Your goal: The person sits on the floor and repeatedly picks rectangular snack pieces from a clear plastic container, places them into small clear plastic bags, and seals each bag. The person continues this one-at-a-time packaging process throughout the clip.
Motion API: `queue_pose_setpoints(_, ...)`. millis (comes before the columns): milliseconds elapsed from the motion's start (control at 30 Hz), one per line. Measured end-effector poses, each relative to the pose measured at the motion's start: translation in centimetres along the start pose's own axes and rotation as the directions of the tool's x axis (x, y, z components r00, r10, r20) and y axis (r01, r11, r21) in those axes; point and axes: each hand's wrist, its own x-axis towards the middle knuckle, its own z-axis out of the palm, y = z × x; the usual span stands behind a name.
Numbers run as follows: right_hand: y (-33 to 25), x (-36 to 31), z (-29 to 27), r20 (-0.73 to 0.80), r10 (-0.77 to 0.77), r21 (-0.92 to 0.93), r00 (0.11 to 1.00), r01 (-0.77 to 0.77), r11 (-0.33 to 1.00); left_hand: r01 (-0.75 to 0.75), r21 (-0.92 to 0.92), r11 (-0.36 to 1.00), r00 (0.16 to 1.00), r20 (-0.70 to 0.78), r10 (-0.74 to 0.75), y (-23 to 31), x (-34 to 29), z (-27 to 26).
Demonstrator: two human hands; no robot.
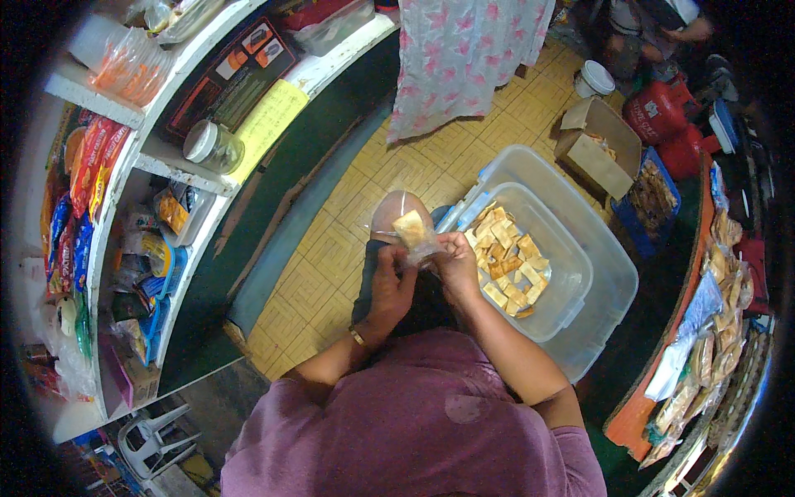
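Observation:
In front of my body, above my knee, a small clear plastic bag (424, 241) is held up between both hands. A golden, flat pastry piece (407, 225) shows inside it. Fingers of my left hand (391, 287) pinch the bag's lower left side. My right hand (456, 263) grips its gathered lower right part. Right beside that hand stands a clear plastic tub (569, 263), with many similar pastry pieces (507, 257) loose in it. This tub sits within a larger translucent bin (611, 286).
On the left, white shelves (145, 157) hold packaged goods and a lidded jar (214, 147). A cardboard box (598, 147), a blue tray (648, 199) and red gas cylinders (660, 112) stand far right. Bagged snacks (714, 331) line the right ledge. A flowered curtain (464, 62) hangs ahead.

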Motion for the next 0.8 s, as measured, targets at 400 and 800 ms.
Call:
queue_pose_setpoints(400, 1.3, -0.1, -0.6, -0.061, -0.031, -0.168, 0.998, 0.020, 0.986, -0.110, 0.110, 0.988, 0.985, 0.142, 0.094, -0.5, -1.4, -0.5)
queue_pose_setpoints(800, 2.7, 0.3, -2.2, 0.279, -0.164, -0.169, 0.946, 0.216, 0.962, -0.030, 0.147, 0.989, 0.996, 0.086, 0.017, -0.5, 1.4, -2.1)
